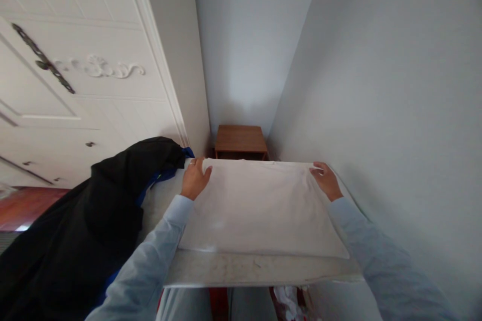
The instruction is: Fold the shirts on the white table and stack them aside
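A smooth white piece of cloth [259, 205] lies spread flat over a pale, worn board or tabletop [244, 270]. At its far left corner is my left hand [196, 180], fingers bent over the far edge and thumb resting on top. My right hand [327, 179] pinches the far right corner between thumb and fingers. Both forearms reach forward in light blue sleeves. What kind of cloth item it is, I cannot tell.
A dark garment [113, 200] with blue parts drapes over the left side. Behind it stands a white wardrobe [113, 35] with metal handles. A brown wooden stand [241, 139] sits in the corner ahead, and a grey wall [395, 85] runs close along the right.
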{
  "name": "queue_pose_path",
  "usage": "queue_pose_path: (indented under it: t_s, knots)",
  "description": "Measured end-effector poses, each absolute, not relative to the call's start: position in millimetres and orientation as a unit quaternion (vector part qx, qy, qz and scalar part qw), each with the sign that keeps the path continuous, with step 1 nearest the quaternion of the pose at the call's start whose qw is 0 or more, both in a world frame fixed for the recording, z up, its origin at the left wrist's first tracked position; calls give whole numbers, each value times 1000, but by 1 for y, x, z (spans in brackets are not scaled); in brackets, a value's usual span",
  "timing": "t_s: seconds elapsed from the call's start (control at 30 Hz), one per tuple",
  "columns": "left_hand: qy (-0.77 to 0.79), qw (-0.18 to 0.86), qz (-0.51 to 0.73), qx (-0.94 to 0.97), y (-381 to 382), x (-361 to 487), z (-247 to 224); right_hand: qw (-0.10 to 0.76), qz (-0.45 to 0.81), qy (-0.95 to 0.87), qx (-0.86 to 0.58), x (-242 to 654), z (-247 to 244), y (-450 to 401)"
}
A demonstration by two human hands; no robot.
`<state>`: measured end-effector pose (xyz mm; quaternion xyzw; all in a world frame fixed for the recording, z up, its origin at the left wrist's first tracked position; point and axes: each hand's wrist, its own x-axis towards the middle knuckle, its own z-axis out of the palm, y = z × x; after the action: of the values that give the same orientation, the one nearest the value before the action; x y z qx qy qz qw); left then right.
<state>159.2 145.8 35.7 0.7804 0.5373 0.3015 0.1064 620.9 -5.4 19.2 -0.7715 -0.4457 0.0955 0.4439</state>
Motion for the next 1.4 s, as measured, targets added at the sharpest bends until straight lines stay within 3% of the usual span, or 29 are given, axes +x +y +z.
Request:
queue_pose_path:
  t_s: [0.2, 0.37, 0.7, 0.83, 0.97, 1.13, 1.4]
  knots:
    - [338, 58, 193, 919, 68, 160, 9, 316, 71, -670, -668, 549, 9, -53]
    - [381, 26, 131, 915, 62, 160, -15, 165, 86, -728, -660, 547, -19, -54]
    - [405, 20, 82, 911, 64, 159, -3, 95, 77, -655, -746, 604, -16, -68]
    - [404, 29, 43, 913, 80, 183, 26, 88, 54, -658, -746, 569, 3, -41]
    - [309, 14, 58, 949, 102, 231, 44, 97, 35, -742, -663, 502, 21, 10]
    - [363, 25, 29, 931, 121, 264, 21, 22, 39, -772, -635, 459, 10, 56]
    - [383, 35, 83, 920, 129, 246, -15, -8, 20, -719, -694, 551, -25, 46]
